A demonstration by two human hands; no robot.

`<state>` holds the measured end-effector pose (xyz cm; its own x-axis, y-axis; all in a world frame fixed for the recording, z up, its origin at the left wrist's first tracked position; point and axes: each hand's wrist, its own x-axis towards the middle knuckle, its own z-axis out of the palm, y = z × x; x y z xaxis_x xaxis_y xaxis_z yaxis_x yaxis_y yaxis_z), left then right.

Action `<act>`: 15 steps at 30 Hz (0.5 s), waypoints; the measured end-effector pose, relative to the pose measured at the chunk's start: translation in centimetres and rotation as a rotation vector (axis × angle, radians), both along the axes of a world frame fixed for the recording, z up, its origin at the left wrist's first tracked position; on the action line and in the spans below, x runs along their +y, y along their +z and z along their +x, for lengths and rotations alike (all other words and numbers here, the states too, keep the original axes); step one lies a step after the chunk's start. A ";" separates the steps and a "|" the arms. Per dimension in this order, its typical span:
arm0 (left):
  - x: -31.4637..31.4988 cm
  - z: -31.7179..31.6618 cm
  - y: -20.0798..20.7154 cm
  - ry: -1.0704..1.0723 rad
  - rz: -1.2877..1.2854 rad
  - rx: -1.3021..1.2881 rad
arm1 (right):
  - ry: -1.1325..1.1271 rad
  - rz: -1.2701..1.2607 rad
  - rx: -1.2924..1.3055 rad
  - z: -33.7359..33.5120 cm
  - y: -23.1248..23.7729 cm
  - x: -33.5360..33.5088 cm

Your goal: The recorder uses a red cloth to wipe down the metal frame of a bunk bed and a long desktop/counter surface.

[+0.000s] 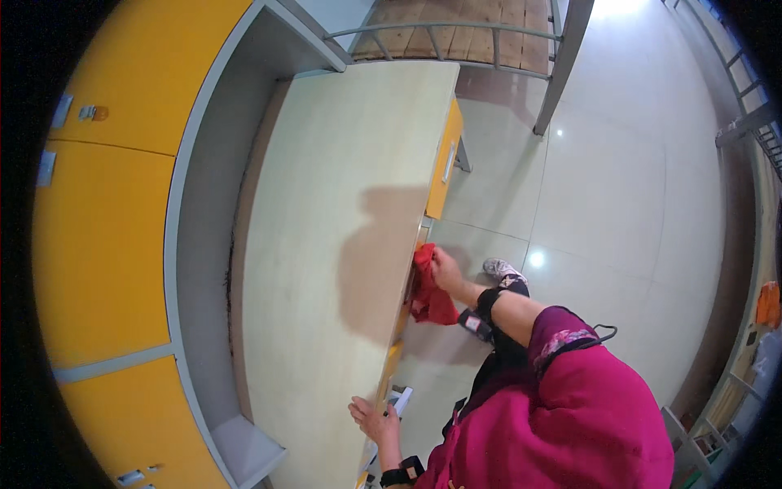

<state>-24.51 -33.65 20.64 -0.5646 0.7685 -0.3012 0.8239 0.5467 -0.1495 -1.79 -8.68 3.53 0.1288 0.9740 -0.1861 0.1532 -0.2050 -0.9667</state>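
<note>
My right hand (pixel 444 271) is closed on a red cloth (pixel 434 295) that hangs in folds against the front edge of the desk. Part of the cloth lies at an opening below the desktop, beside a yellow drawer front (pixel 445 167). What lies behind the cloth is hidden. Nearer to me, my left hand (pixel 375 420) rests with fingers stretched out on the edge of the pale desktop (pixel 334 147) and holds nothing.
Yellow cabinet doors (pixel 106 253) line the left side. A metal bed frame (pixel 562 69) with wooden boards (pixel 460 33) stands beyond the desk. Another bed frame (pixel 737 126) is at the right, across the tiled floor (pixel 611 196). An orange cloth (pixel 768 305) hangs at the far right.
</note>
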 end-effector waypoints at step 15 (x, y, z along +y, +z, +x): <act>2.1 1.6 -0.4 0.124 -0.066 -0.056 | -0.668 0.174 0.057 17.7 1.7 27.3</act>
